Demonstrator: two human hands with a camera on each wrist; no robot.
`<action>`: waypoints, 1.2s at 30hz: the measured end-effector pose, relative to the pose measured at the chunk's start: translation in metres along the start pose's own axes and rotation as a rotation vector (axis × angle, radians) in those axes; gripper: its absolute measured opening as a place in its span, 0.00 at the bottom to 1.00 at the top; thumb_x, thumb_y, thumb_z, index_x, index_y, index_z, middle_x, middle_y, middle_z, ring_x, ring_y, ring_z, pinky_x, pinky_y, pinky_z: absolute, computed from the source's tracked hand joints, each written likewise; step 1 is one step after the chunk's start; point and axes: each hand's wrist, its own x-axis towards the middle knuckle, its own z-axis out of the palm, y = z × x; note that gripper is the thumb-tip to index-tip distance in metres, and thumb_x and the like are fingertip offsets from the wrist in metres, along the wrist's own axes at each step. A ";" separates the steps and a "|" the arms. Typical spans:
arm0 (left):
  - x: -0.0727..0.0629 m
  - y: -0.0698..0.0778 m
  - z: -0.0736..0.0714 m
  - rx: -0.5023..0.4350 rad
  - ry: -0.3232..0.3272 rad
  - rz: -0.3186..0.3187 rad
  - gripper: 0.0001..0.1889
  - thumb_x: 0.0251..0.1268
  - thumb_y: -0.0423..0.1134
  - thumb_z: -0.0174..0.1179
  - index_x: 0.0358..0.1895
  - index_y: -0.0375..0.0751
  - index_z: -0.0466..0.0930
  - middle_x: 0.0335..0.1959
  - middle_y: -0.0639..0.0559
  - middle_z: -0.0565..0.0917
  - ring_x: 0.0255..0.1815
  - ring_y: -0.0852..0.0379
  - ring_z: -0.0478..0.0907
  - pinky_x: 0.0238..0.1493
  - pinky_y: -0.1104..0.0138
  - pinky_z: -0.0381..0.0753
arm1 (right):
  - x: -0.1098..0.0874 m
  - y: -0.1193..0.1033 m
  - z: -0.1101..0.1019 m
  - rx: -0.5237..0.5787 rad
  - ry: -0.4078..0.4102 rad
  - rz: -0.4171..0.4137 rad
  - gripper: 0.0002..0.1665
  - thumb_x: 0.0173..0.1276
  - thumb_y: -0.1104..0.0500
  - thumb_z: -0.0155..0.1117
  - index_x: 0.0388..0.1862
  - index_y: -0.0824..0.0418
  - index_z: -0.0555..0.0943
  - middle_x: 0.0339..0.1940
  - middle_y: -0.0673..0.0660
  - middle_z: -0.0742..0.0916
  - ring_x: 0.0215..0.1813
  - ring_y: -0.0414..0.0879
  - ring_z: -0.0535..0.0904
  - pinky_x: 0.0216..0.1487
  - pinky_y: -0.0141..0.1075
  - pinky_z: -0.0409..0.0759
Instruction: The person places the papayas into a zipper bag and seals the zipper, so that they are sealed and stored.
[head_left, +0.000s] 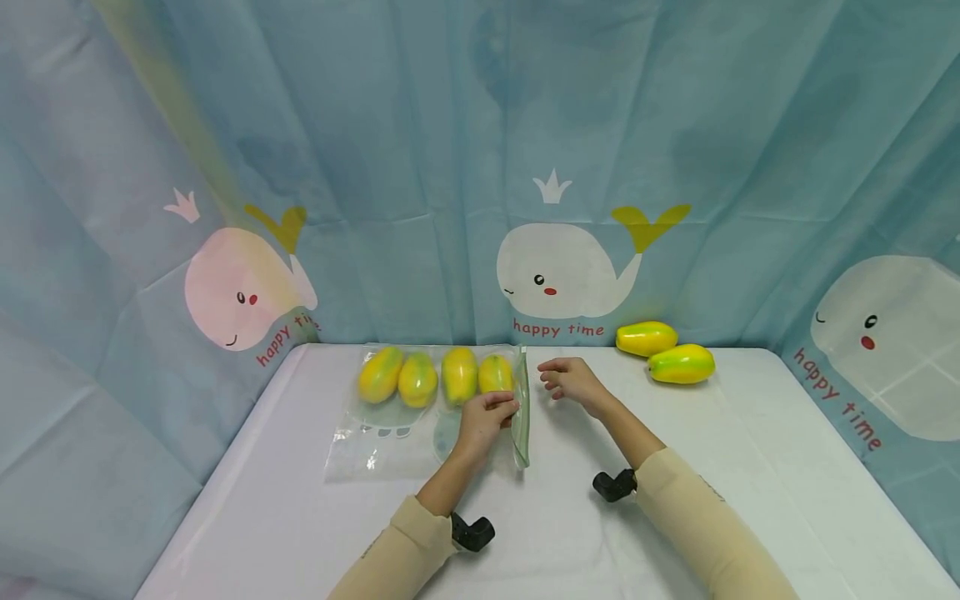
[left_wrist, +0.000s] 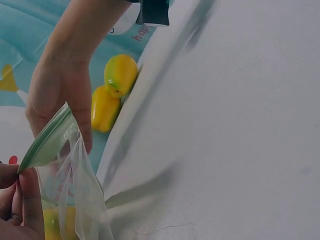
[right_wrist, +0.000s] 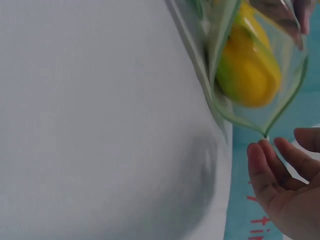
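A clear zip bag [head_left: 348, 454] lies on the table with its green-edged mouth facing right. Several yellow-green papayas [head_left: 459, 375] sit in a row inside it, along the far side. My left hand [head_left: 480, 425] pinches the upper edge of the bag's mouth between thumb and fingers, lifting it so the mouth gapes. Just right of the mouth, my right hand [head_left: 576, 385] is held with relaxed, slightly bent fingers and nothing in it. In the right wrist view its fingertips [right_wrist: 257, 150] are right at the corner of the mouth, with one papaya [right_wrist: 250, 75] showing inside.
Two more papayas, one farther back [head_left: 647, 338] and one nearer [head_left: 681, 364], lie at the table's back right. A white cloth covers the table [head_left: 570, 542]. Behind it hangs a blue curtain [head_left: 420, 167] printed with whales. Each wrist bears a black camera [head_left: 472, 533].
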 end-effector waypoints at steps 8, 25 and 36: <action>-0.001 -0.001 -0.002 -0.016 -0.009 -0.005 0.16 0.65 0.29 0.60 0.51 0.20 0.78 0.39 0.40 0.86 0.31 0.62 0.78 0.35 0.74 0.82 | -0.003 -0.003 -0.030 -0.120 0.039 -0.012 0.22 0.76 0.60 0.49 0.63 0.70 0.74 0.60 0.70 0.79 0.55 0.60 0.77 0.45 0.36 0.83; -0.003 0.000 -0.003 -0.033 -0.010 -0.008 0.15 0.65 0.28 0.60 0.51 0.19 0.78 0.38 0.39 0.86 0.29 0.64 0.78 0.35 0.73 0.83 | -0.017 0.002 -0.113 -0.483 0.159 -0.195 0.22 0.72 0.61 0.56 0.60 0.74 0.75 0.55 0.72 0.82 0.54 0.62 0.78 0.54 0.51 0.80; 0.015 -0.023 -0.004 -0.036 0.008 -0.013 0.14 0.63 0.31 0.63 0.49 0.25 0.82 0.37 0.45 0.86 0.28 0.64 0.78 0.33 0.74 0.82 | -0.030 0.009 -0.170 -0.692 0.096 -0.118 0.26 0.72 0.55 0.57 0.61 0.72 0.74 0.62 0.75 0.73 0.62 0.70 0.69 0.60 0.63 0.71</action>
